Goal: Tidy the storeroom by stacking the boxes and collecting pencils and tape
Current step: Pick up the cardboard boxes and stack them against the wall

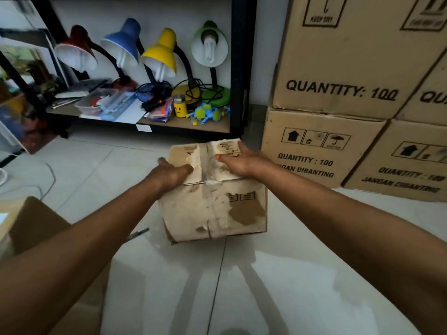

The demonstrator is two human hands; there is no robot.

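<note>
At the left edge of the tiled floor (pixel 84 170), an open brown carton (pixel 36 228) is sitting partly out of frame, and a dark pen (pixel 139 233) is lying on the tiles just beside it. Behind, a black shelf (pixel 238 68) is carrying four desk lamps, red (pixel 76 50), blue (pixel 122 41), yellow (pixel 160 50) and green (pixel 209 43), with a clear plastic tub (pixel 96 102) and small toys along its front edge. At the middle of the floor a worn, taped cardboard box (pixel 215 209) is resting on the tiles. The left hand (pixel 169 174) is gripping its top left edge, fingers curled over the side and thumb lying on the lid. The right hand (pixel 238 159) is lying on the top right, fingers wrapping over the far right corner, thumb pointing inward along the tape. Near the box, at the right edge of the floor, stacked cartons (pixel 338 97) printed "QUANTITY: 100" are standing two high.
</note>
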